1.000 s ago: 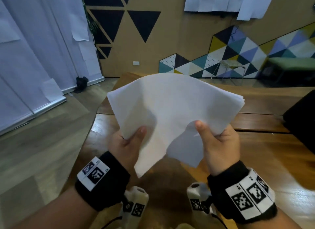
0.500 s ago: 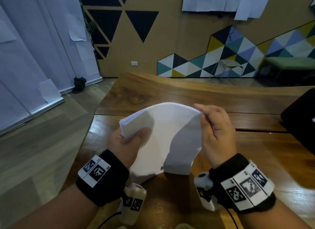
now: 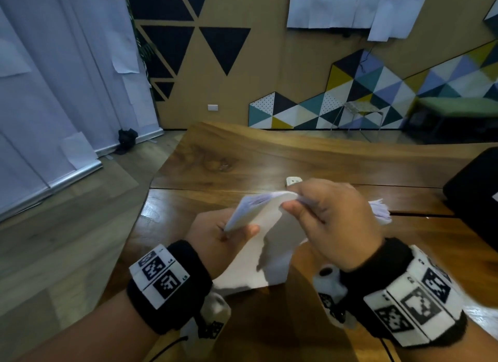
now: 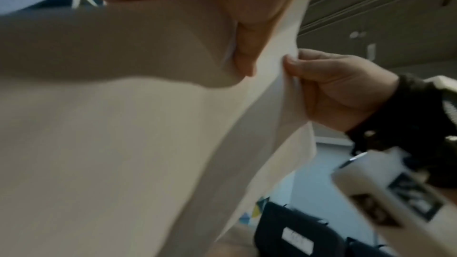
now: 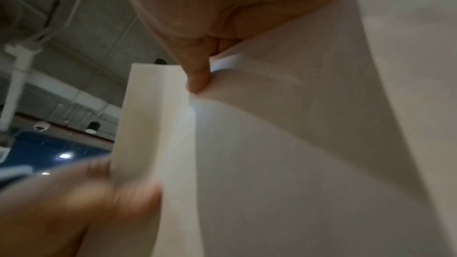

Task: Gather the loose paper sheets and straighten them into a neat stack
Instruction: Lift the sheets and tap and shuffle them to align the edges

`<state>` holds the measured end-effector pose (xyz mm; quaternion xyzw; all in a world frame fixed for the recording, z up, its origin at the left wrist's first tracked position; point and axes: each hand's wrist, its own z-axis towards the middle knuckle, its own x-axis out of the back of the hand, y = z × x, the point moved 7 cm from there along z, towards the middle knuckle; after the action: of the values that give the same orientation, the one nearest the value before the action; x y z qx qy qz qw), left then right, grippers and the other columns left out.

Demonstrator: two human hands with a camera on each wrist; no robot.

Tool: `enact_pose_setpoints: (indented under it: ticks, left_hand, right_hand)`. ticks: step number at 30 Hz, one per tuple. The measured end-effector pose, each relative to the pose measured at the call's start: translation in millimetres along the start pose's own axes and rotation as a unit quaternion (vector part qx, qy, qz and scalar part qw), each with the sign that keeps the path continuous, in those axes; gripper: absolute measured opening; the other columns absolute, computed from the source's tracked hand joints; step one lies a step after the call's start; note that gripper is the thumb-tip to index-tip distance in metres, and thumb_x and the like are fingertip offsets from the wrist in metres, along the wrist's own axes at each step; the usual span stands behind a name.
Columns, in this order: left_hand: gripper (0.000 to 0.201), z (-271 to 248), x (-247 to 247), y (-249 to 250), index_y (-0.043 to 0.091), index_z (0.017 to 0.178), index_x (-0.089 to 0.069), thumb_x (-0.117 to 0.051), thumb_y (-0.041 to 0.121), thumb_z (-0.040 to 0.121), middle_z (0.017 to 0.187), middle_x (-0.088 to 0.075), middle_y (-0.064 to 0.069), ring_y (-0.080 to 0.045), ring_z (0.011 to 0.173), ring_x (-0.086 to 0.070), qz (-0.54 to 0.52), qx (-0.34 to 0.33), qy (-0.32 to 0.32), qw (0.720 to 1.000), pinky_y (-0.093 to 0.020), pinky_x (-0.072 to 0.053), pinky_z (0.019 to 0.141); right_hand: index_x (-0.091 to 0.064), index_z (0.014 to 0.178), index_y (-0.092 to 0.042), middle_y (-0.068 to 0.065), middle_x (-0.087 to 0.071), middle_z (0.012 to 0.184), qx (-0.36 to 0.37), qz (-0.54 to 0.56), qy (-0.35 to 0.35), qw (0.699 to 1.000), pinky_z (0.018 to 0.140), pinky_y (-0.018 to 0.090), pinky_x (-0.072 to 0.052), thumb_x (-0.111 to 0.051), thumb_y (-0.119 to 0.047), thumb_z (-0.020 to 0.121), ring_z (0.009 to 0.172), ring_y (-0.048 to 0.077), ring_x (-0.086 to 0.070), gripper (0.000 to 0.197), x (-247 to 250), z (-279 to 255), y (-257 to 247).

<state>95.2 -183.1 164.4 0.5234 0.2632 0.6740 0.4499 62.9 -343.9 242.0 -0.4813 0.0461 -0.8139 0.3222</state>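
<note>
Gripping paper sheets [image 3: 272,243] above bench [image 3: 269,157]: left hand [image 3: 215,237] pinching left edge, right hand [image 3: 331,221] clasping top edge, bowing bundle, probably loosening sheets for squaring.

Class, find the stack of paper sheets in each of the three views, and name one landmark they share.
Head: stack of paper sheets at centre, bent between both hands above the table.
Left wrist: fills the left and middle.
Right wrist: fills the right and centre.
Shared landmark: right thumb pinching the stack.
</note>
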Motion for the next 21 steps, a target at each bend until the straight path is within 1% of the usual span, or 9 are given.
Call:
enact_pose_setpoints:
  ticks: [2,5,7,10,12,13,15,18,21]
  left_hand:
    - [0.034,-0.6,3.9,-35.5,0.025,0.044,-0.053,-0.071,0.030,0.071,0.044,-0.054,0.010,-0.003,0.052,-0.052,0.059,0.095,-0.052,0.992,-0.017,-0.039,0.052]
    - [0.021,-9.7,16.4,-89.0,0.032,0.061,-0.060,-0.076,0.023,0.070,0.063,-0.057,0.011,-0.019,0.072,-0.061,0.147,0.175,-0.145,0.963,-0.028,-0.048,0.067]
    - [0.019,-14.6,35.7,-111.9,0.027,0.070,-0.064,-0.079,0.016,0.066,0.070,-0.059,0.008,-0.022,0.080,-0.059,0.128,0.223,-0.110,0.960,-0.025,-0.044,0.067]
    - [0.023,-14.6,63.3,-121.2,0.017,0.069,-0.064,-0.082,0.009,0.058,0.064,-0.063,0.000,-0.020,0.066,-0.060,-0.033,0.278,0.024,0.960,-0.021,-0.048,0.052]
    - [0.031,-9.5,64.5,-116.4,0.013,0.071,-0.062,-0.084,0.015,0.049,0.053,-0.068,0.001,-0.014,0.052,-0.065,-0.228,0.259,0.075,0.936,-0.018,-0.052,0.043]
    - [0.026,-6.5,64.1,-113.2,0.011,0.073,-0.062,-0.082,0.016,0.057,0.051,-0.069,0.002,-0.009,0.048,-0.065,-0.289,0.245,0.106,0.919,-0.017,-0.053,0.045]
    - [0.006,-4.2,60.1,-102.5,0.008,0.076,-0.062,-0.064,0.009,0.081,0.053,-0.068,0.007,-0.007,0.052,-0.064,-0.261,0.225,0.137,0.929,-0.021,-0.054,0.053]
    - [0.009,-3.7,52.8,-87.1,0.016,0.076,-0.063,-0.058,0.014,0.084,0.061,-0.065,0.013,-0.001,0.056,-0.063,-0.196,0.176,0.153,0.952,-0.016,-0.050,0.050]
    - [0.016,-4.4,45.2,-96.9,0.023,0.079,-0.061,-0.057,0.008,0.085,0.077,-0.064,0.004,-0.012,0.070,-0.065,-0.218,0.173,0.156,0.948,-0.017,-0.049,0.051]
  right_hand:
    - [-0.060,0.075,-0.036,-0.010,-0.061,0.069,-0.069,0.116,0.018,0.991,0.061,0.031,-0.049,-0.053,-0.037,0.085,0.067,0.011,-0.059,0.012,9.5,-3.6,18.9]
    - [-0.064,0.077,-0.038,-0.005,-0.068,0.075,-0.169,0.242,0.054,0.954,0.061,0.025,-0.052,-0.061,-0.022,0.087,0.069,0.009,-0.062,0.019,20.1,-13.3,56.5]
    - [-0.067,0.076,-0.033,-0.006,-0.070,0.075,-0.234,0.303,0.076,0.921,0.064,0.031,-0.052,-0.062,-0.017,0.085,0.072,0.015,-0.062,0.019,17.8,-20.7,81.8]
    - [-0.071,0.081,-0.022,-0.005,-0.071,0.075,-0.306,0.365,0.104,0.873,0.067,0.037,-0.051,-0.062,-0.014,0.086,0.074,0.020,-0.061,0.013,2.3,-31.9,107.7]
    - [-0.071,0.083,-0.017,0.002,-0.071,0.079,-0.342,0.410,0.138,0.835,0.072,0.043,-0.054,-0.061,-0.014,0.086,0.077,0.025,-0.062,0.011,-11.6,-38.4,115.1]
    - [-0.070,0.081,-0.016,0.003,-0.072,0.078,-0.352,0.430,0.158,0.816,0.073,0.044,-0.054,-0.061,-0.013,0.087,0.076,0.026,-0.063,0.011,-18.1,-41.0,116.3]
    - [-0.068,0.078,-0.017,-0.004,-0.072,0.070,-0.362,0.454,0.197,0.790,0.068,0.036,-0.055,-0.058,-0.012,0.089,0.070,0.021,-0.064,0.015,-29.0,-45.3,115.5]
    - [-0.061,0.079,-0.023,-0.008,-0.070,0.071,-0.354,0.443,0.231,0.791,0.057,0.027,-0.054,-0.055,-0.012,0.091,0.066,0.009,-0.065,0.018,-38.3,-51.2,114.8]
    - [-0.058,0.080,-0.028,-0.003,-0.062,0.083,-0.362,0.398,0.205,0.818,0.069,0.034,-0.052,-0.053,-0.014,0.092,0.079,0.017,-0.059,0.019,-45.9,-60.9,119.7]
